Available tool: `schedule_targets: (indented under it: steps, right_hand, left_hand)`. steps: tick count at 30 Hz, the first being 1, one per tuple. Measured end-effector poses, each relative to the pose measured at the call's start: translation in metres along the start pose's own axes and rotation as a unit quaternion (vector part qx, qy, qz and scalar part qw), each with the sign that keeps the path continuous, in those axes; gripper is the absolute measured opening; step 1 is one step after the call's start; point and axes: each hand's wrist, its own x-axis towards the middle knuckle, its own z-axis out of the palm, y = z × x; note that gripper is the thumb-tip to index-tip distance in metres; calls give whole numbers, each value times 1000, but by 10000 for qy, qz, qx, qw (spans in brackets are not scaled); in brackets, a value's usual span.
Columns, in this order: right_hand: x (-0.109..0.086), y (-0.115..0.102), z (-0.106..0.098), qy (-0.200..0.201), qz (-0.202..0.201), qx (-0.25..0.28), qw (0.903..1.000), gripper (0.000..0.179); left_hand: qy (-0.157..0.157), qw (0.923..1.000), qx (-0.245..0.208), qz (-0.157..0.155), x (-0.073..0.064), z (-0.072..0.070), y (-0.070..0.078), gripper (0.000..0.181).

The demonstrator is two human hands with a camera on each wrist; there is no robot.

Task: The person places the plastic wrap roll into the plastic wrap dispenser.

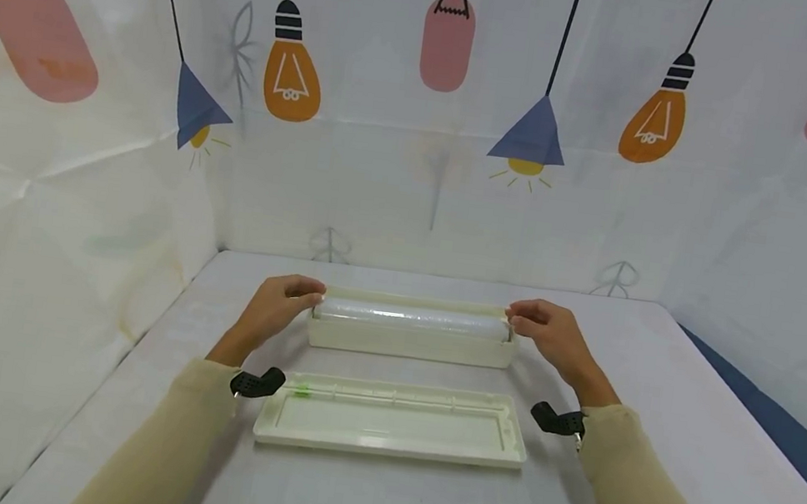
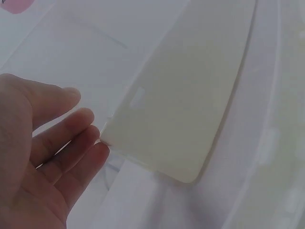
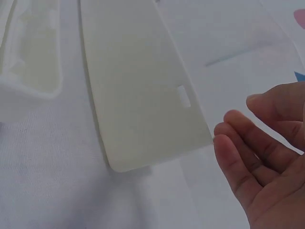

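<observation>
Fingers (image 2: 78,164) of the left hand (image 1: 271,307) first, up at nine o'clock of the long off-white box (image 1: 411,344): softly bent, thumb standing well off the lower three, nothing visible in the gap, tips right at the box's corner, seemingly touching. Does the index press the roll's end too? Can't be told; the thumb hides it.

Across to the middle now, and there's the clear, shiny roll (image 1: 410,318), lying lengthwise inside the box, sunk below the rim, so the walls likely keep it from wandering. At six o'clock of the box, apart from it, rests a shallow lid (image 1: 389,431), hollow side up, a green patch toward its ten o'clock corner; parked there, it leaves the box's top uncovered and both ends free to reach.

And over to three o'clock: the right hand (image 1: 552,333) mirrors its partner, fingers loosely curved, thumb clear of them, tips at the opposite corner, again apparently in contact. Matched touches at both ends probably keep the box square and steady on the white table (image 1: 380,501).
</observation>
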Motion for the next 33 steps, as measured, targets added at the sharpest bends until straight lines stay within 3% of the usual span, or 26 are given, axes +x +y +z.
schedule_targets:
  steps: [15,23,27,33]
  right_hand:
    - [-26,-2,-8,118,63,709,9974,42]
    - [-46,2,0,-334,351,654,9967,44]
    - [-53,1,0,-436,362,601,9966,41]
    - [-60,3,0,-865,478,454,9941,46]
  left_hand:
    - [242,9993,247,152,-28,-12,0,33]
    - [212,9980,597,91,-52,-8,-8,36]
    - [145,9973,712,85,-58,-6,-10,36]
    - [-65,9976,661,-170,-66,-8,-15,40]
